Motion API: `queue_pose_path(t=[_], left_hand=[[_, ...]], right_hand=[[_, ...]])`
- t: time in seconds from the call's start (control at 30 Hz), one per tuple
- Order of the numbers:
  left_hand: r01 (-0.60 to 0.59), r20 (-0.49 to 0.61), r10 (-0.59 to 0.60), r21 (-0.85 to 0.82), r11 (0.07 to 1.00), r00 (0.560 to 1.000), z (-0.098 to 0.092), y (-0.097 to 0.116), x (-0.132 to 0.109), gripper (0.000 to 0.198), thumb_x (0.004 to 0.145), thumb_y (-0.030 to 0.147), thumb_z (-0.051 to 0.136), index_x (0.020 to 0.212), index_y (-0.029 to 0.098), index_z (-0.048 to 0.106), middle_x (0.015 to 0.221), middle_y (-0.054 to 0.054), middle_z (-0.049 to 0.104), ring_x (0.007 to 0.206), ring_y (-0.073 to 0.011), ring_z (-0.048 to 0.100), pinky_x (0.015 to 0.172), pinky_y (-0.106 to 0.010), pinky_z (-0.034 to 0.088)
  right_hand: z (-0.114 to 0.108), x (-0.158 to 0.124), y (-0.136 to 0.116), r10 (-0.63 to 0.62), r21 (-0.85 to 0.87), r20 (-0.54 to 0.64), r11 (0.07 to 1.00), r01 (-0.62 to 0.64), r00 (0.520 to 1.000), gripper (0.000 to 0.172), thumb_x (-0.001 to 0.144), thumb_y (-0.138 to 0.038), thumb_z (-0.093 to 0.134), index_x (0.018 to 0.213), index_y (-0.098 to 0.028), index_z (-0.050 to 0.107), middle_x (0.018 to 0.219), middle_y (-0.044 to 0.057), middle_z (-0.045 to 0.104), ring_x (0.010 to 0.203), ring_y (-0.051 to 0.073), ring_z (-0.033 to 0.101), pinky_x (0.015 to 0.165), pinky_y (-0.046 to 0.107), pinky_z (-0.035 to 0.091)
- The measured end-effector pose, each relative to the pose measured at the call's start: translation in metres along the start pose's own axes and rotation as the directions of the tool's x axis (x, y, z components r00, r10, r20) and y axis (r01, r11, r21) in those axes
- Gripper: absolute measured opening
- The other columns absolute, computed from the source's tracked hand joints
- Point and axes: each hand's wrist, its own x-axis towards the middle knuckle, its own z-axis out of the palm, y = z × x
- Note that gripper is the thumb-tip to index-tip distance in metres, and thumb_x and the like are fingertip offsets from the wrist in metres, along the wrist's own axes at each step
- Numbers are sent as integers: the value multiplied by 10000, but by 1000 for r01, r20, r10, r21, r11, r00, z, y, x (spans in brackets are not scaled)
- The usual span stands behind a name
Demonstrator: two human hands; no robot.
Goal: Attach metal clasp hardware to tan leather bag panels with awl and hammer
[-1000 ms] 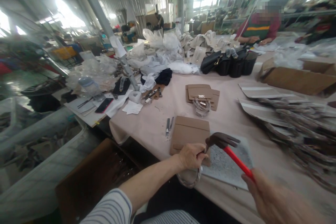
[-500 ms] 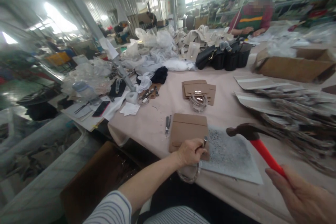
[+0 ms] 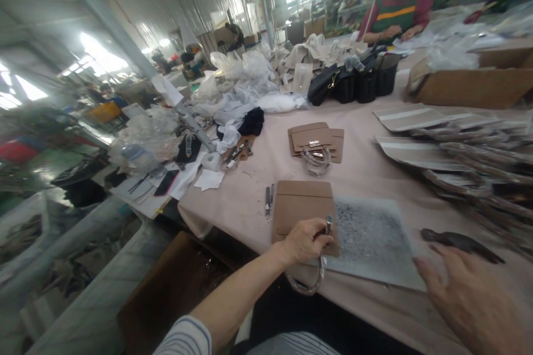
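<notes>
My left hand [image 3: 308, 240] is closed around a short metal punch [image 3: 329, 224], whose shiny top shows above the fingers. It rests at the lower right corner of a brown bag panel [image 3: 303, 199]. A plastic-wrapped handle [image 3: 306, 289] hangs from this panel over the table edge. The panel's right side meets a grey, pitted slab [image 3: 370, 233]. At the right, my right hand [image 3: 474, 288] is over a hammer, fingers stretched out and thumb apart. Only the hammer's dark head [image 3: 464, 242] shows, lying on the table; its handle is hidden behind the hand.
Two slim metal tools [image 3: 267, 201] lie left of the panel. Beyond it is a small stack of brown panels [image 3: 310, 136] with wrapped handles. Further pieces [image 3: 416, 152] are heaped at right, before a cardboard box [image 3: 470, 87]. A co-worker [image 3: 393, 14] is across the table.
My right hand has lowered the hammer from the air onto the table at right, and its fingers have loosened. My left hand stays at the panel's corner with the punch.
</notes>
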Motion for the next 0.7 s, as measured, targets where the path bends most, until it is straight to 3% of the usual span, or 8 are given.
queue_pose_path(t=[0.1, 0.2, 0.33, 0.4, 0.43, 0.53, 0.6, 0.7], left_hand=[[-30, 16, 29, 81, 996, 999, -2, 3, 2, 107, 874, 174, 642, 977, 169, 669, 996, -72, 735, 945, -207, 700, 897, -290, 562], [-56, 34, 50, 187, 981, 998, -3, 6, 1, 109, 902, 180, 613, 1002, 171, 654, 1029, -88, 734, 984, -216, 702, 932, -306, 565], [-192, 167, 162, 179, 965, 973, 6, 2, 1, 68, 897, 184, 600, 943, 173, 649, 1088, -116, 732, 1070, -237, 693, 1000, -342, 554], [-45, -30, 45, 16, 999, 999, 8, -4, 5, 84, 907, 242, 609, 930, 172, 651, 1026, -110, 744, 1001, -227, 712, 952, -351, 582], [75, -203, -100, -129, 989, 974, 6, -9, 7, 138, 928, 294, 598, 934, 166, 649, 974, -104, 746, 934, -215, 723, 900, -353, 603], [229, -471, -542, -571, 789, 696, -18, -27, 11, 341, 978, 450, 528, 958, 128, 635, 902, -108, 738, 794, -193, 733, 759, -349, 627], [316, -457, -588, -542, 779, 667, -49, -40, 7, 349, 968, 441, 542, 947, 108, 645, 914, -119, 742, 806, -196, 737, 747, -331, 614], [597, -520, -569, -135, 791, 637, -102, -56, -10, 245, 939, 332, 573, 868, 121, 673, 859, -99, 746, 809, -199, 719, 752, -298, 564]], right_hand=[[29, 3, -68, -269, 114, 4, 957, 266, 963, 485, 964, -493, 431, 1213, -117, 611, 1212, 221, 646, 1102, 354, 608, 929, 494, 500], [56, -11, -119, -344, 84, 56, 937, 339, 937, 398, 976, -369, 431, 1256, -146, 605, 1256, 184, 643, 1132, 341, 591, 973, 520, 470], [71, -24, -136, -341, -33, 80, 938, 344, 937, 334, 967, -237, 402, 1170, -139, 649, 1322, 194, 612, 1247, 376, 520, 1069, 591, 382], [70, -24, -132, -349, -45, 90, 934, 354, 933, 369, 979, -255, 407, 1245, -112, 619, 1326, 202, 608, 1243, 375, 518, 1059, 583, 396], [69, -23, -131, -344, -51, 98, 936, 349, 934, 400, 987, -270, 409, 1300, -95, 586, 1330, 207, 604, 1242, 371, 518, 1062, 578, 398], [66, -23, -130, -320, -58, 123, 942, 329, 939, 446, 1001, -292, 415, 1386, -92, 519, 1347, 197, 596, 1250, 356, 514, 1083, 564, 388], [66, -23, -132, -311, -52, 131, 946, 320, 941, 446, 1002, -289, 417, 1390, -92, 514, 1354, 197, 589, 1265, 359, 505, 1094, 566, 379], [66, -25, -134, -297, -32, 131, 952, 304, 946, 449, 1003, -295, 419, 1387, -83, 512, 1353, 203, 583, 1276, 367, 497, 1100, 583, 371]])
